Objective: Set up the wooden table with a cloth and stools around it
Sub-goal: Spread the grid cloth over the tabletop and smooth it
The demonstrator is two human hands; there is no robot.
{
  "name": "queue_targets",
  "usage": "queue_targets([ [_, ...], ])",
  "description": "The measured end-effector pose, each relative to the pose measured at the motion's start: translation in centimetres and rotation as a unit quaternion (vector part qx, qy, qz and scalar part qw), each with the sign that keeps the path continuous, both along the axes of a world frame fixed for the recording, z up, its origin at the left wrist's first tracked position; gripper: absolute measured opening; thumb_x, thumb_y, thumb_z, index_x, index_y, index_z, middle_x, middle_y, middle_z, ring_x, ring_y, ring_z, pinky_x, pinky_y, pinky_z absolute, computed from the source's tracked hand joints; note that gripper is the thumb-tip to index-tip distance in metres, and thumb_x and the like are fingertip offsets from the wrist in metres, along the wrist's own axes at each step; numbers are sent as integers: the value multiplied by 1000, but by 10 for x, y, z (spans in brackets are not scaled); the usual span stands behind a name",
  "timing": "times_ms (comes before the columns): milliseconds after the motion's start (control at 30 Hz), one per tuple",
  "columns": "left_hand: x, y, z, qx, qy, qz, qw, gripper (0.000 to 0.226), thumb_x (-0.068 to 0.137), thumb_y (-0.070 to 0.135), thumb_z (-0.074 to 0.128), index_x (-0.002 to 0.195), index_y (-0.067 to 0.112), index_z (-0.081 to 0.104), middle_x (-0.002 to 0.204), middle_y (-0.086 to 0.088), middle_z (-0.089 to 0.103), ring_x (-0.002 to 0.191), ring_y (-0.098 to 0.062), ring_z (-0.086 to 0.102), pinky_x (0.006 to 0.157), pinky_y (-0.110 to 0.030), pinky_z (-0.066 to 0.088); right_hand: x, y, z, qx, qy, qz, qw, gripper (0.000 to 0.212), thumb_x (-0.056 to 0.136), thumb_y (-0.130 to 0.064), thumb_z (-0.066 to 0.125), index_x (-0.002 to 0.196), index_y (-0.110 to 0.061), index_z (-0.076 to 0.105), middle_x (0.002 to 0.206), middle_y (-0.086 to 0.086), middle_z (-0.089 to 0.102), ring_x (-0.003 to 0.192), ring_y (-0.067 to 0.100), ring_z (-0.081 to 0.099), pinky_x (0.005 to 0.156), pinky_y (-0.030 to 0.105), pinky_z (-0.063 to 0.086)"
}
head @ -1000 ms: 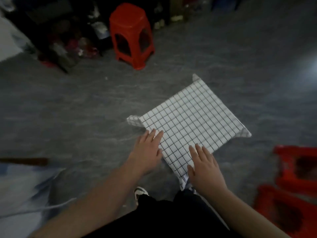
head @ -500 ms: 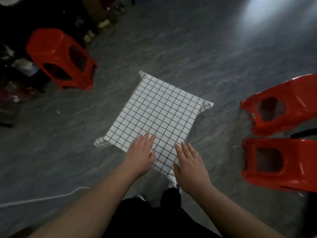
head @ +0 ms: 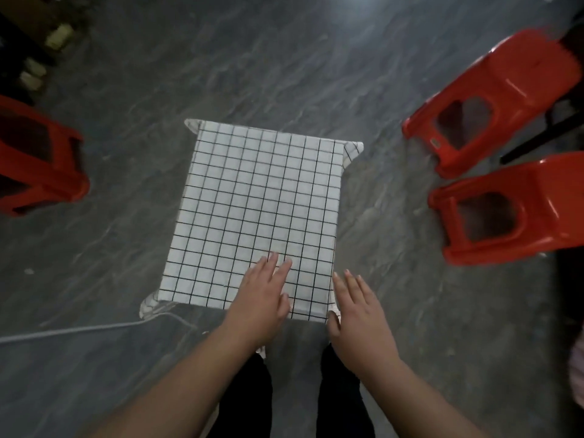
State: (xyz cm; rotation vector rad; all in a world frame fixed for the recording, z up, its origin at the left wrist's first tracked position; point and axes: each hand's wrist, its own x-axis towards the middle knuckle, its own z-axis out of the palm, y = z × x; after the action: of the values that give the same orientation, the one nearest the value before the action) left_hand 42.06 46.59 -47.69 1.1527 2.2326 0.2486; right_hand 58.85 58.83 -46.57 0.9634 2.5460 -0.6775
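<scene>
A white cloth with a black grid (head: 259, 203) covers the small square table completely, so the wood is hidden; its corners hang down. My left hand (head: 259, 298) lies flat on the cloth near the near edge, fingers straight. My right hand (head: 357, 308) is at the near right corner, fingers straight, at the cloth's edge. One red plastic stool (head: 41, 172) stands to the left of the table. Two more red stools (head: 499, 99) (head: 512, 210) stand to the right.
The floor is dark grey stone (head: 284, 58). A pale cord (head: 79, 330) runs along the floor from the left toward the near left table corner. Dark clutter (head: 28, 42) sits at the far left. My dark-trousered legs (head: 294, 399) are right below the table.
The view has swung so the table now lies square to me and nearer. My right hand has slid off toward the near right corner. The left hand stays flat on the cloth.
</scene>
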Motion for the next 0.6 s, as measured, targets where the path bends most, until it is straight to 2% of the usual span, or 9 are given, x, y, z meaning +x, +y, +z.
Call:
queue_targets([
  [67, -4, -5, -26, -4, 5, -31, 999, 67, 99, 31, 44, 157, 25, 12, 165, -5, 9, 152, -23, 3, 123, -37, 3, 2, -13, -27, -4, -4, -18, 1000, 68, 97, -35, 43, 158, -20, 19, 165, 5, 17, 153, 22, 10, 125, 39, 12],
  [200, -7, -12, -86, -22, 6, -55, 998, 68, 98, 30, 44, 157, 24, 11, 165, -7, 8, 152, -25, 1, 123, -44, 7, 13, -34, -96, -12, -31, -25, 999, 73, 90, -40, 21, 159, -16, 13, 166, 6, 16, 153, 23, 11, 123, 43, 18],
  [267, -2, -14, -120, -31, 17, -66, 997, 70, 97, 31, 44, 157, 24, 8, 165, -7, 6, 152, -26, -1, 123, -46, 8, 24, -44, -133, -22, -34, -35, 999, 76, 88, -41, 19, 158, -13, 11, 166, 6, 15, 153, 23, 11, 123, 44, 18],
  [367, 14, -17, -170, -30, 50, -102, 993, 71, 96, 34, 45, 157, 24, 9, 165, -8, 7, 152, -28, 0, 123, -47, 6, 40, -50, -187, -39, -52, -67, 996, 79, 89, -36, 31, 159, -11, 4, 167, 8, 8, 153, 24, 7, 124, 42, 13],
  [467, 34, -20, -209, -5, 79, -124, 989, 72, 94, 34, 47, 157, 25, 14, 165, -8, 10, 152, -29, 1, 122, -51, 6, 53, -47, -230, -39, -60, -83, 994, 88, 87, -25, 49, 157, -5, 1, 166, 16, 6, 153, 29, 6, 124, 47, 13],
  [600, 63, -25, -240, 6, 102, -137, 985, 66, 100, 43, 38, 158, 29, 10, 166, -6, 3, 152, -28, -6, 121, -57, 3, 66, -38, -258, -49, -69, -87, 993, 92, 83, -16, 54, 158, -7, 0, 167, 12, 3, 154, 25, 1, 125, 47, 7],
])
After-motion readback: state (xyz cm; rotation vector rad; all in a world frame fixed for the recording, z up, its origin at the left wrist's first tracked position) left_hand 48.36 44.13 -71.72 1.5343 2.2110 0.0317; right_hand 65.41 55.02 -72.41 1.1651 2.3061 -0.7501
